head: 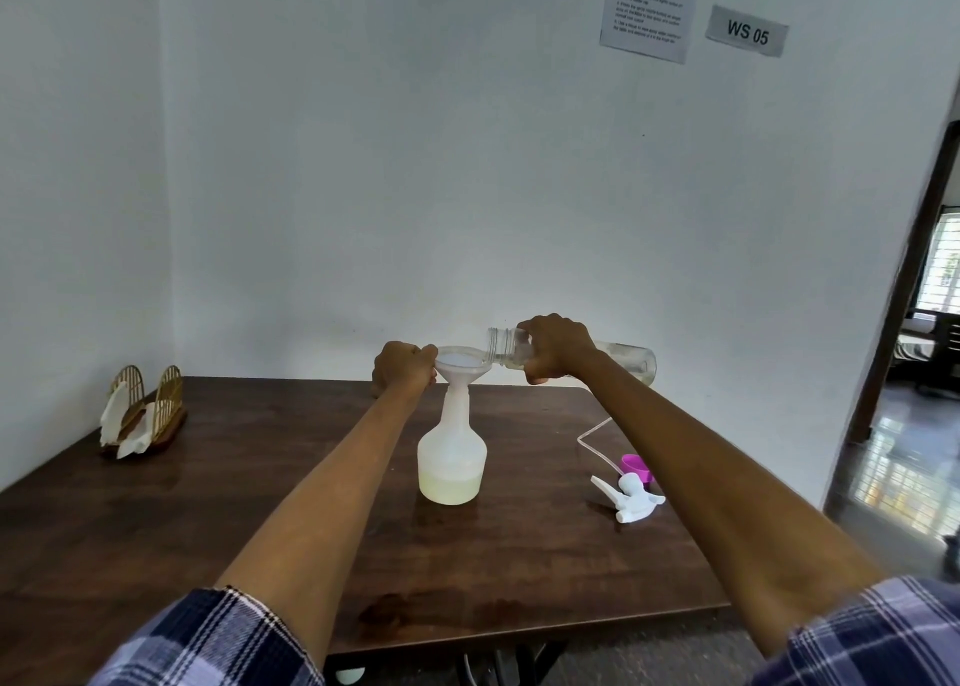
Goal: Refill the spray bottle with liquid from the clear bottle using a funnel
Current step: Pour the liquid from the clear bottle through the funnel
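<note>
Standing on the table (pixel 260 503), the spray bottle (pixel 452 456) holds pale liquid low down. My left hand (pixel 405 368) pinches the funnel (pixel 461 368) seated in its neck; my right hand (pixel 556 347) clamps the clear bottle (pixel 571 355), tipped mouth-first over the funnel.

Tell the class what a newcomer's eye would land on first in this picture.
First, mid-table, the spray bottle with a funnel in its neck and pale liquid low in its base. The left hand steadies the funnel's rim while the right hand tips the clear bottle sideways over it. To the right lie the trigger head and a pink cap.
</note>
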A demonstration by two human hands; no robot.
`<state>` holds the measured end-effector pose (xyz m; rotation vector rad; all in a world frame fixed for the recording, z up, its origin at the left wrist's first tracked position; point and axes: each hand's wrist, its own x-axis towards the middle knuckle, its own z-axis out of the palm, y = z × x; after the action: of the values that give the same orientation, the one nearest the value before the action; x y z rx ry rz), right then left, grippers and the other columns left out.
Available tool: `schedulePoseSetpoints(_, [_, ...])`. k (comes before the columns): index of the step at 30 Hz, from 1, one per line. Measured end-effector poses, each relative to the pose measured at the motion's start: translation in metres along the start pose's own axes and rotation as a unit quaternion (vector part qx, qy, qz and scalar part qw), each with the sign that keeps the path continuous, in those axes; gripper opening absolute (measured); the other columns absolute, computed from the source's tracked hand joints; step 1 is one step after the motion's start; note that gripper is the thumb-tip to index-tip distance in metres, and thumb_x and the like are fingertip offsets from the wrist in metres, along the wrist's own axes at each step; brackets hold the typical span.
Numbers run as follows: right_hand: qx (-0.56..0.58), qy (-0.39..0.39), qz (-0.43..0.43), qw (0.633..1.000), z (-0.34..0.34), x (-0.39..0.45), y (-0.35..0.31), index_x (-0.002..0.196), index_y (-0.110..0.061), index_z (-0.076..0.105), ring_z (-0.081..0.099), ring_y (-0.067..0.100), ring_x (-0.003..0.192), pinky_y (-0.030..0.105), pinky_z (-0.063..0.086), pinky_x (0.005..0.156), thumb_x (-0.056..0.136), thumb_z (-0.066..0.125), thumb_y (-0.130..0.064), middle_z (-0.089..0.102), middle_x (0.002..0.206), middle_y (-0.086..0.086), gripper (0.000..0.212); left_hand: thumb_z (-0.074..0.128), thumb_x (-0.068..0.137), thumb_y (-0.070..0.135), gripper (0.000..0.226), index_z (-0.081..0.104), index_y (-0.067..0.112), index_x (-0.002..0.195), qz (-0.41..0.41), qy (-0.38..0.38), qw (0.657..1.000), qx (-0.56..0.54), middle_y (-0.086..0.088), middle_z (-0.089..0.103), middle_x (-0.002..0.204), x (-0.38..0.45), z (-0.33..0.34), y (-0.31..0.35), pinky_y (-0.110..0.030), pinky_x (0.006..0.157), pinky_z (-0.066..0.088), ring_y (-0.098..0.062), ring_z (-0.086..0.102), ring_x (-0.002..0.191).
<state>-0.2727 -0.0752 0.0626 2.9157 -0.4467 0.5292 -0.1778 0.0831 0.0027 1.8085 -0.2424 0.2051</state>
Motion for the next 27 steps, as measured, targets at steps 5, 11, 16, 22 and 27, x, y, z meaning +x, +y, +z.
schedulePoseSetpoints(5, [0.005, 0.000, 0.002, 1.000, 0.0012, 0.0004, -0.0007, 0.101, -0.011, 0.061, 0.052, 0.024, 0.076, 0.018, 0.026, 0.052, 0.058, 0.067, -0.008, 0.058, 0.084, 0.002, 0.043, 0.052, 0.080, 0.016, 0.035, 0.050, 0.012, 0.044, 0.002, -0.003, 1.000, -0.007, 0.000, 0.055, 0.049, -0.0001, -0.0005, -0.0009, -0.025, 0.064, 0.041, -0.024, 0.057, 0.058])
schedulePoseSetpoints(11, [0.011, -0.002, 0.006, 1.000, 0.0010, -0.0002, 0.0007, 0.101, -0.010, 0.060, 0.053, 0.024, 0.078, 0.018, 0.026, 0.052, 0.059, 0.066, -0.008, 0.062, 0.089, 0.004, 0.042, 0.052, 0.080, 0.016, 0.035, 0.051, 0.012, 0.045, -0.002, -0.005, 1.000, -0.010, -0.001, 0.055, 0.049, -0.0011, -0.0004, 0.0005, -0.026, 0.067, 0.042, -0.023, 0.056, 0.057])
schedulePoseSetpoints(16, [0.007, -0.005, 0.005, 1.000, 0.0011, -0.0004, 0.0000, 0.102, -0.011, 0.060, 0.054, 0.024, 0.080, 0.020, 0.030, 0.057, 0.060, 0.066, -0.008, 0.065, 0.097, 0.004, 0.043, 0.052, 0.080, 0.017, 0.035, 0.052, 0.012, 0.046, -0.003, -0.004, 1.000, -0.010, -0.001, 0.056, 0.050, -0.0012, -0.0006, 0.0001, -0.026, 0.066, 0.041, -0.024, 0.057, 0.060])
schedulePoseSetpoints(22, [0.007, -0.003, 0.001, 1.000, 0.0006, -0.0015, 0.0004, 0.099, -0.011, 0.059, 0.053, 0.024, 0.079, 0.019, 0.026, 0.054, 0.061, 0.066, -0.008, 0.062, 0.093, 0.004, 0.039, 0.052, 0.081, 0.017, 0.034, 0.053, 0.011, 0.047, -0.001, -0.007, 1.000, -0.009, -0.001, 0.057, 0.051, -0.0016, -0.0014, -0.0002, -0.025, 0.066, 0.041, -0.021, 0.055, 0.055])
schedulePoseSetpoints(27, [-0.001, 0.004, -0.004, 1.000, 0.0013, -0.0009, 0.0006, 0.101, -0.011, 0.060, 0.052, 0.024, 0.079, 0.021, 0.032, 0.059, 0.061, 0.066, -0.009, 0.060, 0.089, 0.003, 0.041, 0.052, 0.080, 0.017, 0.034, 0.053, 0.011, 0.047, 0.000, -0.001, 1.000, -0.007, -0.001, 0.056, 0.050, -0.0007, -0.0002, -0.0002, -0.025, 0.066, 0.041, -0.020, 0.054, 0.052])
